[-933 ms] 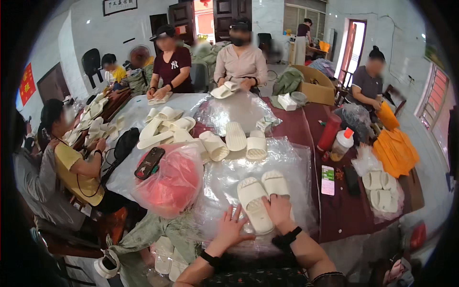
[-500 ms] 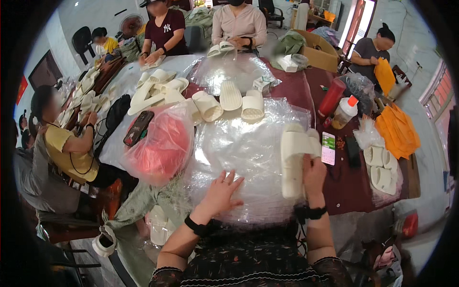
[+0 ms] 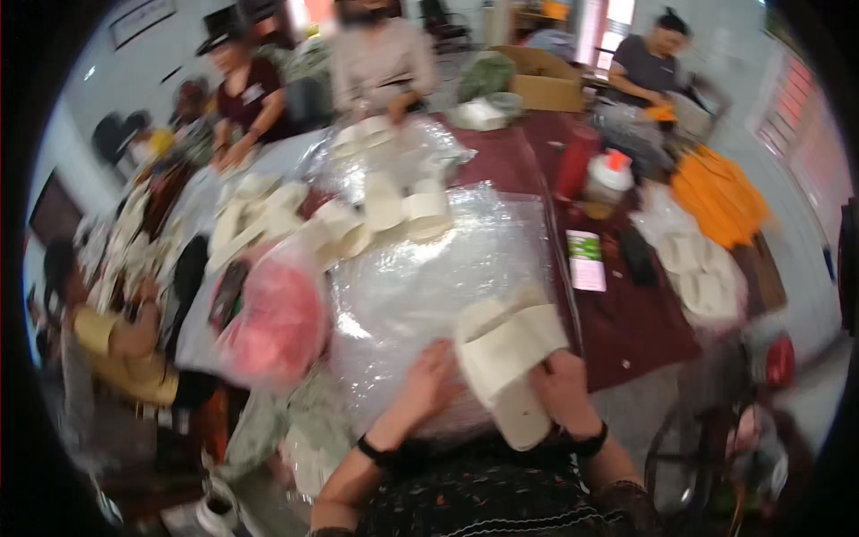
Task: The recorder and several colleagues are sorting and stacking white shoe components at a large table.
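Observation:
A pair of cream slide slippers (image 3: 499, 353) is up in front of me, over the near edge of the clear plastic sheets, tilted with one end toward my body. Gripping the pair from its right side is my right hand (image 3: 565, 394). Just left of the slippers, close to them, is my left hand (image 3: 428, 387); motion blurs its fingers, so I cannot see whether it touches them. The plastic sheets (image 3: 403, 300) lie stacked on the dark red cloth, with more cream slippers (image 3: 385, 204) along their far edge.
A red bundle in clear plastic (image 3: 277, 313) lies to the left. On the right are a phone (image 3: 586, 261), a bottle with an orange cap (image 3: 609, 183), a red flask (image 3: 577, 161), orange bags (image 3: 718, 197) and bagged slippers (image 3: 702, 277). Several other people sit or stand around the table.
My right hand has brought the slippers from the right side of the sheets in toward my body. My left hand has lifted from lying spread on the plastic toward them. The view has shifted.

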{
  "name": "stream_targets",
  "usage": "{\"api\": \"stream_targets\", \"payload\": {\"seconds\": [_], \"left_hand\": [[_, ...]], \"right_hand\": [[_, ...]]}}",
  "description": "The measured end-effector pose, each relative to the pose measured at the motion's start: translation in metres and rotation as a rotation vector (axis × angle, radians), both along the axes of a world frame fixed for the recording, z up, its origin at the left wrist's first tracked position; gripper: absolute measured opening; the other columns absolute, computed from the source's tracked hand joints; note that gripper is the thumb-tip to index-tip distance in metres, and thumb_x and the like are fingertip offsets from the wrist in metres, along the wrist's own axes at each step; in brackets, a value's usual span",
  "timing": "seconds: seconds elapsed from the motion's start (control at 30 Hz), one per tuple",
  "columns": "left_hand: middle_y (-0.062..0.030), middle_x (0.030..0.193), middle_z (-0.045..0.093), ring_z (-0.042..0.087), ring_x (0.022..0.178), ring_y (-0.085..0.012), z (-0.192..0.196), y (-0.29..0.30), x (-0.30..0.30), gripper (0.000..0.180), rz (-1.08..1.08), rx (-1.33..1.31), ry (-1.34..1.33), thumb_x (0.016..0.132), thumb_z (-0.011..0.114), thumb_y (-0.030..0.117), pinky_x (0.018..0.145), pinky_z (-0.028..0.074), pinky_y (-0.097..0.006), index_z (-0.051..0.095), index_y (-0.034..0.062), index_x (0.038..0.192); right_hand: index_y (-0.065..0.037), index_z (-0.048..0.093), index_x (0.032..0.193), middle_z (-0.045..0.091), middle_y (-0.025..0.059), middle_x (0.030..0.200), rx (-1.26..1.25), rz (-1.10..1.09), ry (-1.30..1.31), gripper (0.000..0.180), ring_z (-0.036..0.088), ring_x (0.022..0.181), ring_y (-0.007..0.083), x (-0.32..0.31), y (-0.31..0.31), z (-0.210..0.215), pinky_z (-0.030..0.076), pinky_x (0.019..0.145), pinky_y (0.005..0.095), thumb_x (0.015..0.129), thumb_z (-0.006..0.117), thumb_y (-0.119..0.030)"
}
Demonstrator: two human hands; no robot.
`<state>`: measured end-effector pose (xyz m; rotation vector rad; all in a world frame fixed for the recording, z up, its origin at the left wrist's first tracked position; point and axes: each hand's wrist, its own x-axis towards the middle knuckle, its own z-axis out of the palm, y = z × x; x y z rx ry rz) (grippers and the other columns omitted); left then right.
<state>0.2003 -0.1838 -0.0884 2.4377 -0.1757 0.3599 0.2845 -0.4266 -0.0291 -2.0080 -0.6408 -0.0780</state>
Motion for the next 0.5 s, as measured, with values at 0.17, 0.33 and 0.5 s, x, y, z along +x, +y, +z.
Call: {"api": "stream_targets", "payload": {"seconds": [0.17,0.33,0.5], "left_hand": [[-0.0221,0.131,0.056,0.052,0.119,-0.0431,0.019,0.034,-0.012,0.053,0.147,0.223,0.127,0.066,0.084,0.021,0.101,0.043,-0.05,0.068,0.0073,0.114],[-0.0176,0.129,0.059,0.054,0.116,-0.0378,0.009,0.028,-0.005,0.048,0.141,0.217,0.127,0.067,0.082,0.018,0.096,0.046,-0.046,0.07,0.0103,0.113],[-0.0165,0.126,0.06,0.053,0.116,-0.0374,0.001,0.032,-0.001,0.033,0.142,0.151,0.131,0.073,0.078,0.017,0.096,0.047,-0.045,0.074,0.0122,0.105]], "right_hand": [[0.001,0.067,0.082,0.065,0.0239,0.083,-0.138,0.018,-0.019,0.035,0.065,0.08,0.041,0.002,0.021,-0.026,0.051,0.073,0.0481,0.09,0.059,-0.032],[0.0,0.064,0.076,0.065,0.0211,0.072,-0.241,-0.057,-0.163,0.036,0.065,0.068,0.0385,-0.001,0.016,-0.043,0.052,0.067,0.0479,0.09,0.059,-0.033],[-0.001,0.064,0.075,0.067,0.0177,0.072,-0.336,-0.117,-0.176,0.035,0.067,0.067,0.0352,-0.004,0.01,-0.056,0.052,0.064,0.0467,0.09,0.058,-0.032]]}}
